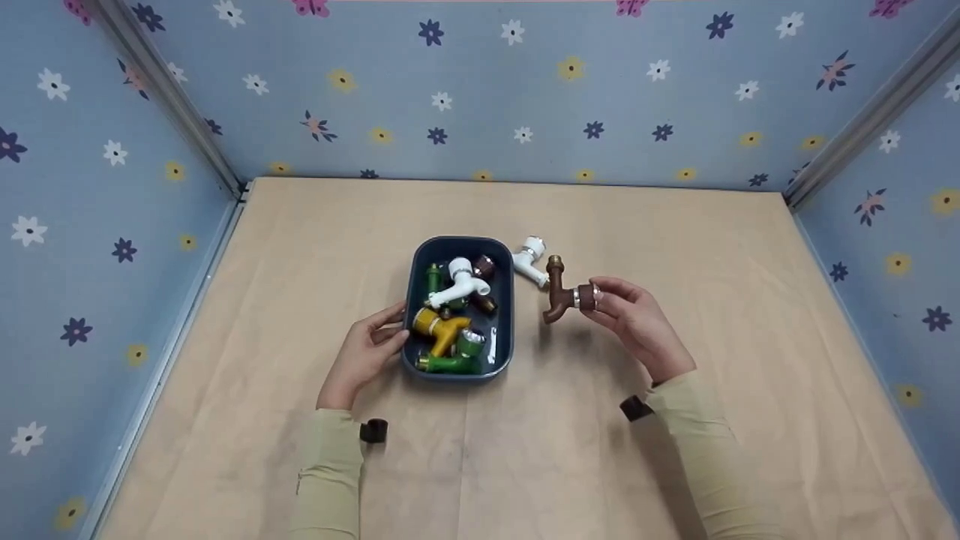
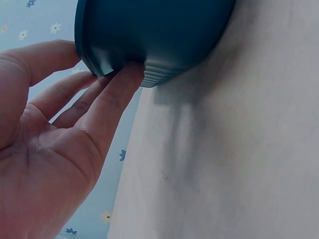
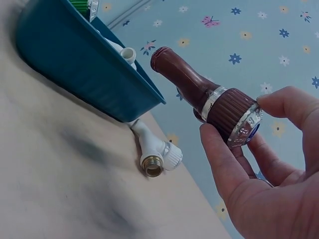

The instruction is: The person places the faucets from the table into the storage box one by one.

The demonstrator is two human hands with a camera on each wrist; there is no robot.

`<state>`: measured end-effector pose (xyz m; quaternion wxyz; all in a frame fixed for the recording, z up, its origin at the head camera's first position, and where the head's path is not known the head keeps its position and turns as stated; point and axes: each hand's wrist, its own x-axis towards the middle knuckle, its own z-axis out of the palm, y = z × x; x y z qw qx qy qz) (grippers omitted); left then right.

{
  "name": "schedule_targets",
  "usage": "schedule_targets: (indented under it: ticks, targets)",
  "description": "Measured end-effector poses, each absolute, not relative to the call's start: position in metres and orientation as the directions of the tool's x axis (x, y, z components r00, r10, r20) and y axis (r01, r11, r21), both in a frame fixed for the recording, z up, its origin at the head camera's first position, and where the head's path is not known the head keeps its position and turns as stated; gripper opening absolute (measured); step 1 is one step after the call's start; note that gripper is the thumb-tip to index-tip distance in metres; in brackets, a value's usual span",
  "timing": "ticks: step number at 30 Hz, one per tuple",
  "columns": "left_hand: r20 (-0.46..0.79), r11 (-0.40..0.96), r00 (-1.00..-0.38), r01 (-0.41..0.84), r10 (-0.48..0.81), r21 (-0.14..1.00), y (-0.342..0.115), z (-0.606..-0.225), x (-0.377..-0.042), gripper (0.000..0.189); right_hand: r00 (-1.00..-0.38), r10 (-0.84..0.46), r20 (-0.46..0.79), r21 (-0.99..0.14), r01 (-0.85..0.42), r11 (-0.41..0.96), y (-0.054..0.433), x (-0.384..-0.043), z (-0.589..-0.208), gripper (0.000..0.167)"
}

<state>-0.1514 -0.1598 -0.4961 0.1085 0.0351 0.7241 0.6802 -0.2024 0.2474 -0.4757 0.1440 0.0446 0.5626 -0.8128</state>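
Observation:
In the head view, my right hand (image 1: 637,322) pinches a brown tap (image 1: 556,296) by its ribbed knob, holding it raised over the cloth. The right wrist view shows the fingertips around the silver-edged end of the brown tap (image 3: 232,117). My left hand (image 1: 365,356) rests its fairly straight fingers against the near-left side of a dark blue bin (image 1: 457,378). In the bin lie a white tap (image 1: 459,283), a yellow tap (image 1: 448,330), a green tap (image 1: 454,364) and other taps partly hidden beneath.
A second white tap (image 1: 530,260) lies on the cloth (image 1: 675,240), close to the bin's right side. Blue flowered panels (image 1: 480,105) stand at the back and both sides. A dark wrist mount (image 1: 373,430) sticks out from the left sleeve, another (image 1: 636,408) from the right.

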Motion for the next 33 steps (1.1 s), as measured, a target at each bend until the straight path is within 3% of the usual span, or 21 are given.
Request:
schedule_targets:
  ticks: [3, 13, 19, 27, 33]
  targets:
    - [-0.113, 0.074, -0.974, -0.1, 0.196, 0.992, -0.16, -0.499, -0.153, 0.051, -0.954, -0.191, -0.23, -0.901, 0.283, -0.329, 0.243, -0.202, -0.477, 0.053]
    - [-0.102, 0.075, -0.979, -0.09, 0.177, 0.993, -0.164, -0.522, -0.159, 0.051, -0.948, -0.224, -0.225, -0.893, 0.293, -0.341, 0.224, -0.202, -0.471, 0.035]
    - [-0.098, 0.098, -0.98, -0.082, 0.175, 0.992, -0.164, -0.523, -0.16, 0.05, -0.94, -0.254, -0.227, -0.889, 0.307, -0.34, 0.213, -0.201, -0.471, 0.043]
    - [-0.091, 0.107, -0.983, -0.074, 0.159, 0.991, -0.163, -0.523, -0.16, 0.05, -0.935, -0.259, -0.242, -0.897, 0.318, -0.308, 0.198, -0.2, -0.471, 0.034]
    - [-0.076, 0.107, -0.982, -0.058, 0.171, 0.993, -0.163, -0.524, -0.16, 0.05, -0.935, -0.265, -0.236, -0.911, 0.308, -0.275, 0.189, -0.201, -0.474, 0.041]
